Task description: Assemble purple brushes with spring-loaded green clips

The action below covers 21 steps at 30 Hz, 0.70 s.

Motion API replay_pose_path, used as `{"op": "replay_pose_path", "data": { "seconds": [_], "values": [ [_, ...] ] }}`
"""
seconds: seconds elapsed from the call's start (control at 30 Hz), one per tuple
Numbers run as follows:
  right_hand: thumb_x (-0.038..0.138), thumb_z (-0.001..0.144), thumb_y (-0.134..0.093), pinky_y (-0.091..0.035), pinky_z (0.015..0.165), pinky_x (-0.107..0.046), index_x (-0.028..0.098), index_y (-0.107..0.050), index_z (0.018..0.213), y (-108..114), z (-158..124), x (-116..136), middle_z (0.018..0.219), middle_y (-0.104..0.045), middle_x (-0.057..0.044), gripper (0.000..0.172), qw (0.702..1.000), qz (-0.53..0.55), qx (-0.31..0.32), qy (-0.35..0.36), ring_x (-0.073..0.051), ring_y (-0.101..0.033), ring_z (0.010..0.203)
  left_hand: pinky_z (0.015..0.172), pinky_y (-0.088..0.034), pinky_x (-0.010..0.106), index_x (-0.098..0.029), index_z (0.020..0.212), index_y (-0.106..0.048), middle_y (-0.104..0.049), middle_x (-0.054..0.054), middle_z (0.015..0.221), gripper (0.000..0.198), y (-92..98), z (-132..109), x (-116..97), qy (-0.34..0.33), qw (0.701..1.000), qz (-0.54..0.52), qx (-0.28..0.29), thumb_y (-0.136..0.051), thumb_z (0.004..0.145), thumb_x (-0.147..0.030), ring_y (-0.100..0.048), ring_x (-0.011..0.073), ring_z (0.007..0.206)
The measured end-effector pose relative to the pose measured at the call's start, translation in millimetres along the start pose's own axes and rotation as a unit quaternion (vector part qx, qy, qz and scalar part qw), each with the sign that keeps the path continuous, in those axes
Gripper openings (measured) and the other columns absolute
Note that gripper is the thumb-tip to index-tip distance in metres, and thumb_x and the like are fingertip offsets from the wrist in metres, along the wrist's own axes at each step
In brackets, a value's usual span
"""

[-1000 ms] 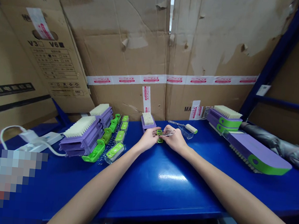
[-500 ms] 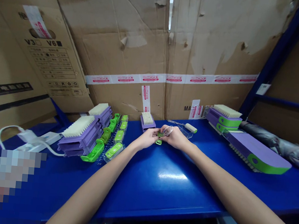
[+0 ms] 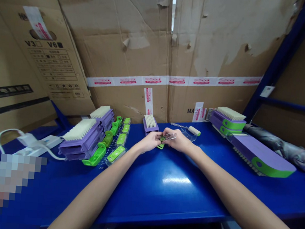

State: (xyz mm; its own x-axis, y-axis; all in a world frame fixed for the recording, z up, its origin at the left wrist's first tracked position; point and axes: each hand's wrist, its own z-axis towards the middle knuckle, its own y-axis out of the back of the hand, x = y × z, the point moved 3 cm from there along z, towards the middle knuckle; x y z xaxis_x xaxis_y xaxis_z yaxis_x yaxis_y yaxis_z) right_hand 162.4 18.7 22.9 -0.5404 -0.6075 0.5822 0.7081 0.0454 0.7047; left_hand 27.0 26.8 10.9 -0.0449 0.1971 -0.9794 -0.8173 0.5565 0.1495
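Here the left hand (image 3: 151, 142) pinches the green clip (image 3: 160, 146) between closed fingertips, just this side of the purple brush (image 3: 151, 129), while the right hand (image 3: 179, 140), fingers curled tight, grips the spring (image 3: 171, 136) up against it! Fitting spring to clip looks like the step in hand; the exact join is hidden, so the next move calls, I'd judge, for a steady clip and careful guiding of the wire.

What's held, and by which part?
Left hand: green part, by its far end. Right hand: spring, apparently by the end at that part; exact grip hidden.
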Motion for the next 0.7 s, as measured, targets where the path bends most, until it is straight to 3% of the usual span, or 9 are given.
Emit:
{"op": "replay_pose_path", "data": {
  "seconds": [0.17, 0.5, 0.7],
  "values": [
    [0.017, 0.068, -0.069, -0.033, 0.052, -0.02, 0.019, -0.051, 0.078, 0.7, 1.3, -2.2, 0.057, -0.055, 0.007, 0.021, 0.999, 0.003, 0.021, -0.025, -0.009, -0.05, 0.053, 0.077, -0.045, 0.027, -0.009, 0.091, -0.066, -0.07, 0.008, 0.088, 0.031, -1.5, 0.0, -0.8, 0.005, 0.999, 0.03, 0.012, -0.056, 0.064, 0.001, -0.063, 0.0154, 0.079],
    [0.014, 0.07, -0.065, -0.028, 0.051, -0.019, 0.019, -0.053, 0.079, 0.1, 2.6, 3.0, 0.064, -0.056, 0.003, 0.017, 0.993, -0.106, 0.028, -0.032, -0.009, -0.047, 0.056, 0.078, -0.044, 0.028, -0.01, 0.09, -0.066, -0.069, 0.007, 0.089, 0.03, -1.3, -0.6, 0.3, 0.005, 0.999, 0.034, 0.02, -0.057, 0.063, -0.002, -0.062, 0.0157, 0.082],
    [0.011, 0.067, -0.064, -0.033, 0.05, -0.018, 0.02, -0.05, 0.077, -1.6, 0.2, 0.4, 0.06, -0.056, 0.005, 0.019, 0.999, -0.011, 0.022, -0.032, -0.009, -0.052, 0.053, 0.064, -0.043, 0.022, -0.011, 0.093, -0.067, -0.069, 0.004, 0.08, 0.037, -2.8, -2.3, -3.1, 0.01, 1.0, 0.022, -0.01, -0.057, 0.059, -0.002, -0.058, 0.0114, 0.068]
  ]
}}
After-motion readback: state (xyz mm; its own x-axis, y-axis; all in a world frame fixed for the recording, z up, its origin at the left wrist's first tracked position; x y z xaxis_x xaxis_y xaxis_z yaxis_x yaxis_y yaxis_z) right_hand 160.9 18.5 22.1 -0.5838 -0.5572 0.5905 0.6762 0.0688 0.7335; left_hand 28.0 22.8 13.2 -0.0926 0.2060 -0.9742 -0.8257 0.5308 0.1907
